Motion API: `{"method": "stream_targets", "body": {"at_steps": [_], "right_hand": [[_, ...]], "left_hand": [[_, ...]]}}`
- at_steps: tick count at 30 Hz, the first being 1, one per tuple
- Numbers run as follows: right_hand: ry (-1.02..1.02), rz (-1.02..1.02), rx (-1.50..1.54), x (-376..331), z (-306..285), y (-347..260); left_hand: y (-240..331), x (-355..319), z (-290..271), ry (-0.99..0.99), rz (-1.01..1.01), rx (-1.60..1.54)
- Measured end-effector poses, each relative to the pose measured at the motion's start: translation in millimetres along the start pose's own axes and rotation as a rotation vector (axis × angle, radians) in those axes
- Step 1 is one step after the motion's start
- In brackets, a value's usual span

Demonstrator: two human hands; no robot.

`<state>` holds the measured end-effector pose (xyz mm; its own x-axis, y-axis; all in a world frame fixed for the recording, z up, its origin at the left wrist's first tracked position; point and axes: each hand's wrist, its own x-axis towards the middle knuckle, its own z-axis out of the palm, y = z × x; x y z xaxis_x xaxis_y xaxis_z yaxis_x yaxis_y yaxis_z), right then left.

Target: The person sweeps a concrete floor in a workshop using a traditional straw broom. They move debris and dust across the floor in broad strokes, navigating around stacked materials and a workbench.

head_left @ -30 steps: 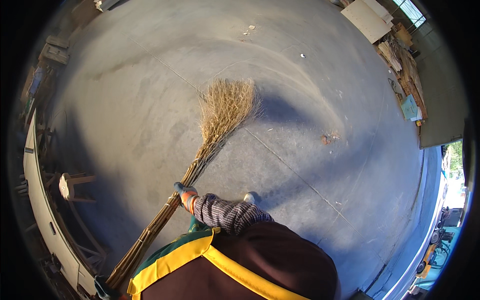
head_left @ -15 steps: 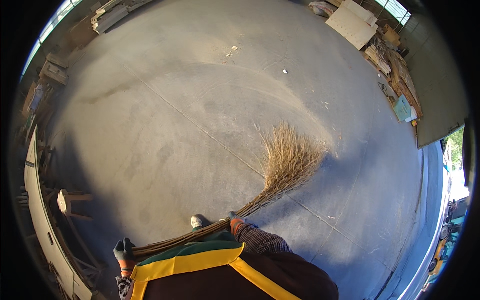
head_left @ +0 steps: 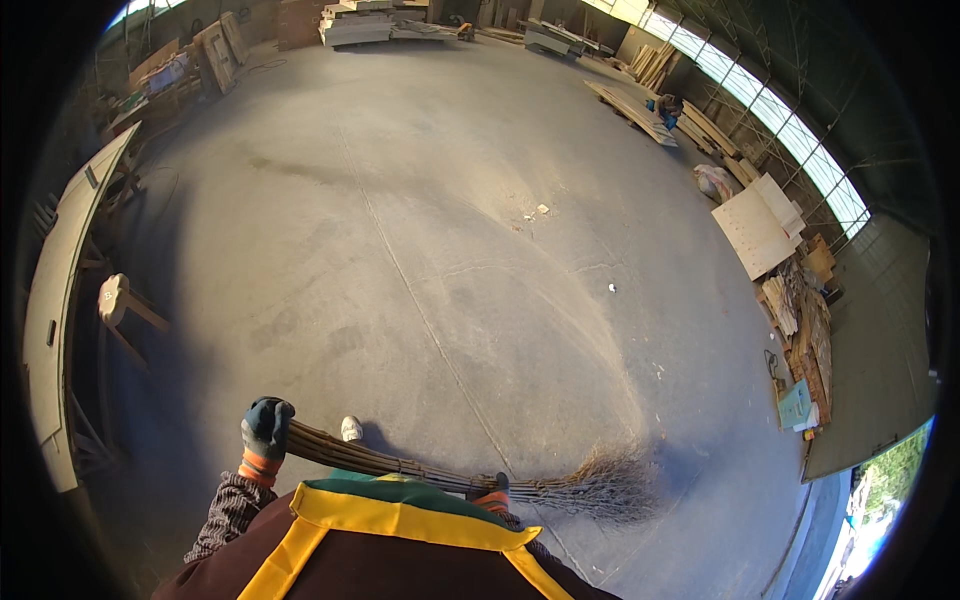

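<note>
A long twig broom [head_left: 400,466] lies slantwise across the front of my body. Around the end of its handle, on the left, my left hand [head_left: 266,428] is closed, in a dark glove with an orange cuff. My right hand [head_left: 492,492], gloved the same way, grips the bundled stick farther along, partly hidden behind my apron [head_left: 400,515]. From there the bristles [head_left: 610,485] fan out to the right, low over the concrete floor [head_left: 300,260]; whether they touch it I cannot tell. One pale shoe [head_left: 352,429] shows just beyond the handle.
Small white scraps [head_left: 543,209] and a curved streak of dust lie on the floor ahead. A wooden stool [head_left: 115,300] stands left, by a long pale board [head_left: 70,290]. Wood scraps [head_left: 800,320] and a leaning panel [head_left: 757,228] line the right wall. Stacked planks [head_left: 357,25] sit far back.
The view has tilted up and turned, showing more of the far hall. Both hands still grip the broom; its bristles have swung from ahead of me to low on the right.
</note>
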<state>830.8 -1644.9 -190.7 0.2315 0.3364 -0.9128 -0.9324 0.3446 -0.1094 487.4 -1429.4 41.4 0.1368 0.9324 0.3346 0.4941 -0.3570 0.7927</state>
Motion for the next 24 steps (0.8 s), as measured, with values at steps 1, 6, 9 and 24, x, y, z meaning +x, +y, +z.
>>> {"method": "stream_targets", "body": {"at_steps": [1, 6, 9, 24], "right_hand": [[-0.044, 0.007, 0.05, 4.4, 8.1, -1.9], [-0.037, 0.006, -0.056, 29.8, 82.3, 8.4], [-0.014, 0.044, -0.155, 34.1, 132.6, 30.1], [-0.146, 0.301, -0.703, 112.6, 347.6, 179.8]], "left_hand": [[-7.1, 10.2, 0.2, 0.0, -0.005, -0.032], [-49.5, 81.8, 0.5, 0.023, -0.004, -0.127], [-73.7, 131.2, -10.8, 0.028, -0.032, -0.171], [-123.6, 171.5, -98.6, 0.496, -0.226, -0.12]]}}
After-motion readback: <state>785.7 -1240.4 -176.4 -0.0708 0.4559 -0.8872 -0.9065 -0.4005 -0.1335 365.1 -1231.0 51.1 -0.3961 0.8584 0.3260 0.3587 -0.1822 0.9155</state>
